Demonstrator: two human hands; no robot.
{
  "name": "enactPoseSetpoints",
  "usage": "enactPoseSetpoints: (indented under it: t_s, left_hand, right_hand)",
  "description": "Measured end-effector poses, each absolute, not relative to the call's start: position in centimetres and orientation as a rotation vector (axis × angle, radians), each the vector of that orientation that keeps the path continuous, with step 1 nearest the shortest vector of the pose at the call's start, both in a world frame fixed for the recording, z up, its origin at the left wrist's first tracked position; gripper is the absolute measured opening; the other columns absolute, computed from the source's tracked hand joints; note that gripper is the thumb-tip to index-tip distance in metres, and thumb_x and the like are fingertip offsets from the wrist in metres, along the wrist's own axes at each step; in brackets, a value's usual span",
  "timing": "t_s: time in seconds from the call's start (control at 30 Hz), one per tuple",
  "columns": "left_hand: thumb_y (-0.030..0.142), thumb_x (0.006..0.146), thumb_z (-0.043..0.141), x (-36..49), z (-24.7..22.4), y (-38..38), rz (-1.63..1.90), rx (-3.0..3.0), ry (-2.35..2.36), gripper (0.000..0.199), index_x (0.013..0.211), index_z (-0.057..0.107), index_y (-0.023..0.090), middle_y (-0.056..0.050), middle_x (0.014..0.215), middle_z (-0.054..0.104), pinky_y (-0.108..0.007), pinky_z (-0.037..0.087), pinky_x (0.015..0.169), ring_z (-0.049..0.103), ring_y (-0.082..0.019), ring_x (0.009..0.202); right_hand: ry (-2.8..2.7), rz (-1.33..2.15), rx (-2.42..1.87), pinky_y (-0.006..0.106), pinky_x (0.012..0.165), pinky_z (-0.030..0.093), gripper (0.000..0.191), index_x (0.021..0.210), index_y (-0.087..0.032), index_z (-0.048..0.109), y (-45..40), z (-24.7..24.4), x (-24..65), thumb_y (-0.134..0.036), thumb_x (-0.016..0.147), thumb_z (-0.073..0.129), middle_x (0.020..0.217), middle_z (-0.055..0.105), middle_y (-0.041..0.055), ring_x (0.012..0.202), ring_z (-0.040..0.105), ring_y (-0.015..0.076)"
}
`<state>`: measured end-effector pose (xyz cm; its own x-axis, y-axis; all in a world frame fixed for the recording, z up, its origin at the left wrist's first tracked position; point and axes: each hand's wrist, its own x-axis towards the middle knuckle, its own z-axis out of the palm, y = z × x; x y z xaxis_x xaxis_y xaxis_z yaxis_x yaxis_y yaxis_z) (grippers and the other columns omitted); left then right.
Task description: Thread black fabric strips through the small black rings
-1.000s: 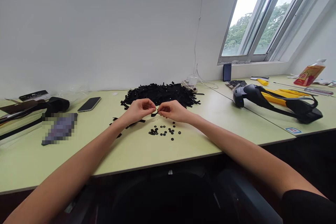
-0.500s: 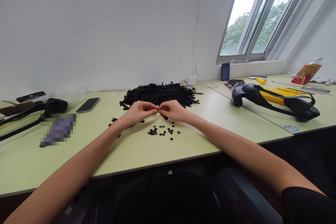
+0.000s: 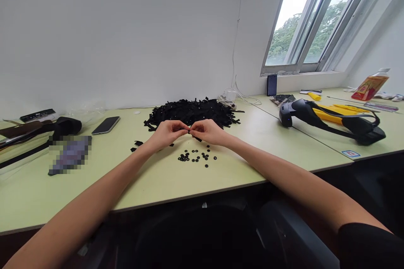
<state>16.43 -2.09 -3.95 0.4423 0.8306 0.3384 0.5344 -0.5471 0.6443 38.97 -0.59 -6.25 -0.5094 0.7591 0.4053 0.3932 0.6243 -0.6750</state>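
Observation:
My left hand and my right hand meet fingertip to fingertip above the table, both closed in a pinch. A short black fabric strip hangs out from under the fingers of my right hand. Something small and dark sits between the fingertips of my left hand, too small to make out. Just behind the hands lies a heap of black fabric strips. In front of them, several small black ring-shaped pieces are scattered on the tabletop. A few loose strips lie beside my left wrist.
The pale green table runs along the wall. To the left are a phone, a blurred-out item and a black strap. A black headset, yellow gloves and a tilted bottle lie to the right.
Both hands stay pinched together, with only small finger shifts. The strip under my right fingers now shows more, pointing to the lower right. The view has shifted slightly.

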Motion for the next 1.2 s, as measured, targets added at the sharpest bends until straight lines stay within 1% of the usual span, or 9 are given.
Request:
enactPoseSetpoints:
  t_s: [0.1,0.27,0.37,0.63,0.83,0.9,1.0,1.07,1.2]
  left_hand:
    - [0.044,0.090,0.068,16.5,-4.1,-2.0,0.901,2.189,1.127,0.029,0.100,0.078,0.019,-0.007,0.095,0.079,-0.032,0.053,0.076,0.071,-0.021,0.084]
    - [0.045,0.089,0.071,16.6,-4.3,-2.0,0.905,2.127,1.066,0.031,0.105,0.076,0.019,-0.008,0.106,0.079,-0.035,0.054,0.087,0.073,-0.023,0.097]
    - [0.046,0.089,0.072,16.6,-4.3,-2.0,0.893,2.116,1.054,0.032,0.108,0.076,0.020,-0.008,0.110,0.078,-0.035,0.055,0.088,0.073,-0.024,0.100]
    - [0.038,0.090,0.070,16.6,-4.8,-1.7,0.982,2.169,1.065,0.031,0.116,0.070,0.020,-0.008,0.110,0.076,-0.034,0.053,0.086,0.071,-0.021,0.095]
    - [0.036,0.089,0.068,17.4,-4.7,-2.4,1.022,2.227,1.107,0.030,0.114,0.070,0.019,-0.006,0.109,0.076,-0.031,0.052,0.080,0.069,-0.018,0.089]
    - [0.038,0.089,0.067,17.5,-4.7,-2.5,1.010,2.237,1.144,0.029,0.111,0.071,0.019,-0.005,0.103,0.076,-0.029,0.049,0.073,0.067,-0.017,0.082]
    - [0.042,0.091,0.064,17.4,-4.6,-2.6,0.933,2.260,1.239,0.029,0.103,0.076,0.019,-0.001,0.079,0.070,-0.027,0.039,0.059,0.055,-0.013,0.062]
    - [0.044,0.091,0.063,17.3,-4.5,-2.7,0.912,2.272,1.272,0.029,0.097,0.077,0.019,0.000,0.072,0.066,-0.027,0.034,0.056,0.048,-0.012,0.057]
    - [0.046,0.089,0.064,17.3,-4.3,-2.9,0.904,2.246,1.276,0.030,0.091,0.075,0.019,0.001,0.068,0.062,-0.027,0.032,0.055,0.043,-0.011,0.056]
  right_hand:
    - [-2.134,0.688,-0.903,0.025,0.057,0.042,0.026,0.092,-0.016,0.076,-0.7,-6.1,38.9,-0.039,0.094,0.063,0.074,0.072,0.0036,0.064,0.059,0.0125]
    - [-2.112,0.729,-0.926,0.025,0.058,0.045,0.019,0.089,-0.016,0.073,-0.7,-6.0,38.9,-0.032,0.092,0.064,0.074,0.071,0.0034,0.063,0.062,0.0125]
    - [-2.120,0.729,-0.916,0.025,0.058,0.045,0.019,0.089,-0.016,0.071,-0.6,-6.2,38.9,-0.033,0.092,0.064,0.075,0.071,0.0033,0.064,0.063,0.0127]
    - [-2.106,0.648,-0.921,0.027,0.067,0.047,0.019,0.090,-0.016,0.072,-0.7,-6.1,38.8,-0.032,0.092,0.064,0.081,0.073,0.0048,0.073,0.066,0.0146]
    - [-2.096,0.652,-0.903,0.026,0.064,0.046,0.014,0.087,-0.016,0.071,-0.5,-6.4,38.8,-0.027,0.091,0.063,0.078,0.071,0.0037,0.070,0.064,0.0137]
    - [-2.105,0.655,-0.896,0.026,0.063,0.044,0.013,0.087,-0.016,0.070,-0.5,-6.4,38.8,-0.025,0.091,0.063,0.076,0.070,0.0029,0.068,0.062,0.0130]
    - [-2.111,0.638,-0.890,0.025,0.062,0.042,0.012,0.088,-0.016,0.070,-0.6,-6.4,38.8,-0.025,0.091,0.062,0.075,0.069,0.0023,0.066,0.060,0.0124]
    - [-2.113,0.633,-0.892,0.025,0.062,0.043,0.012,0.087,-0.016,0.069,-0.6,-6.3,38.8,-0.025,0.091,0.062,0.075,0.070,0.0026,0.066,0.060,0.0122]
    - [-2.151,0.667,-0.932,0.025,0.059,0.042,0.018,0.089,-0.016,0.069,-0.6,-6.3,38.8,-0.031,0.095,0.059,0.077,0.071,0.0033,0.063,0.059,0.0121]
